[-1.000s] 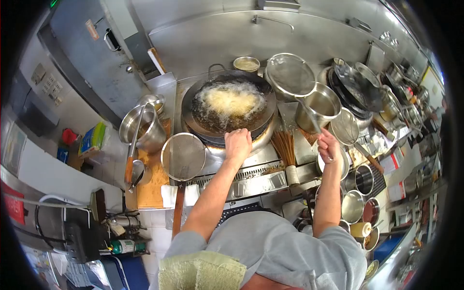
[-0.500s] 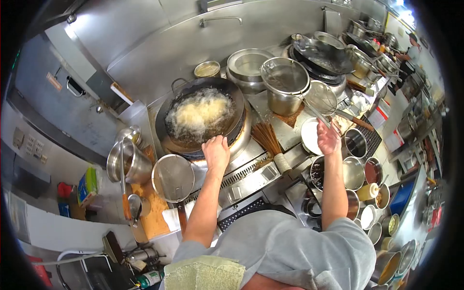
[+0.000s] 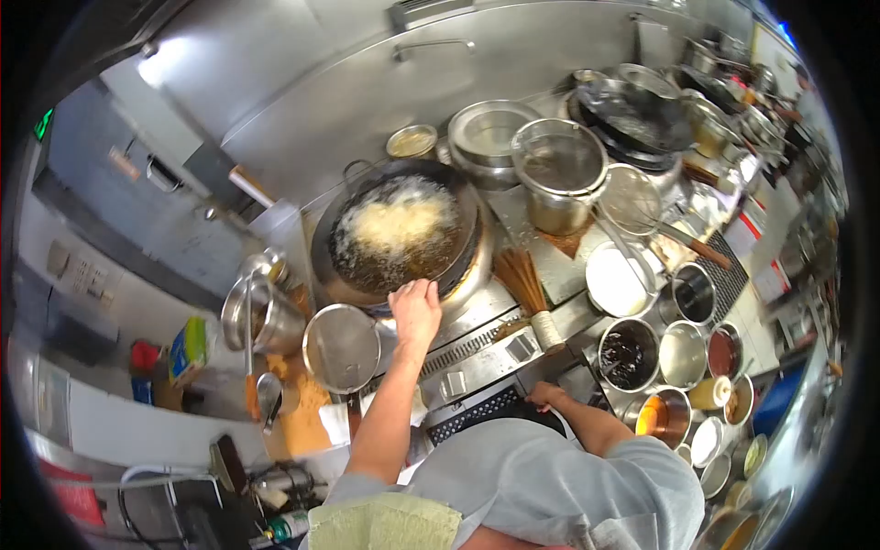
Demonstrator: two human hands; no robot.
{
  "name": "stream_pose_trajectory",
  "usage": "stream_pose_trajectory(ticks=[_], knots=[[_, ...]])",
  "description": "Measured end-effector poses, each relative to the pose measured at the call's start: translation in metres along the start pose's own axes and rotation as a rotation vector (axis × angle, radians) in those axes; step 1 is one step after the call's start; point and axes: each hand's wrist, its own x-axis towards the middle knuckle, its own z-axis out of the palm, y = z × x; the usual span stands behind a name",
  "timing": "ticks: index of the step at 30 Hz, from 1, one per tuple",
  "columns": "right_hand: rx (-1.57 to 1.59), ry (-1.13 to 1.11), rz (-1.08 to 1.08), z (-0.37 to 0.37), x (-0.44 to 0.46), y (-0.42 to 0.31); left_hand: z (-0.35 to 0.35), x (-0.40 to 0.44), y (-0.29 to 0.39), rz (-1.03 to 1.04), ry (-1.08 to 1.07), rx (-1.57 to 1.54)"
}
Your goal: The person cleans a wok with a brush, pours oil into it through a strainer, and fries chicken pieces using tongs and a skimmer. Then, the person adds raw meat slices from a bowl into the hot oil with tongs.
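Observation:
A dark wok point(image 3: 330, 266) on the left burner holds bubbling oil, with a pale yellow foaming mass point(image 3: 399, 225) in it. At its front rim is my left hand point(image 3: 416, 312), fingers curled closed; whatever they grip is hidden. My right hand point(image 3: 547, 395) is low at the stove's front edge, its fingers bent closed, and I cannot make out what they hold. To the left of my left forearm lies a round mesh strainer point(image 3: 341, 348). A bamboo brush point(image 3: 522, 284) lies on the stove between the wok and the pots.
A pot point(image 3: 555, 213) topped with a strainer stands right of the wok. A ladle point(image 3: 631, 252) rests over a white-filled pot point(image 3: 616, 291). Sauce containers, including one of dark sauce point(image 3: 629, 353), crowd the right. A steel pot point(image 3: 275, 316) stands left. Another person is partly visible far right.
My right hand has dropped down and left, from beside the ladle handle to the stove's front edge. My left hand stays at the wok rim. The whole view has shifted slightly.

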Motion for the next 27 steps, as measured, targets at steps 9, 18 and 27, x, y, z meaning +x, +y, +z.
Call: stream_pose_trajectory(ticks=[9, 18, 27], knots=[[2.022, 0.419, -0.132, -0.031, 0.164, 0.062, -0.080, -0.083, 0.037, -0.172, -0.121, 0.121], [1.863, 0.324, 0.039, -0.064, 0.113, 0.105, -0.145, -0.234, 0.033, -0.739, 0.067, 0.203], [1.761, 0.336, 0.069, -0.058, 0.102, 0.119, -0.156, -0.238, 0.011, -0.659, -0.064, 0.106]])
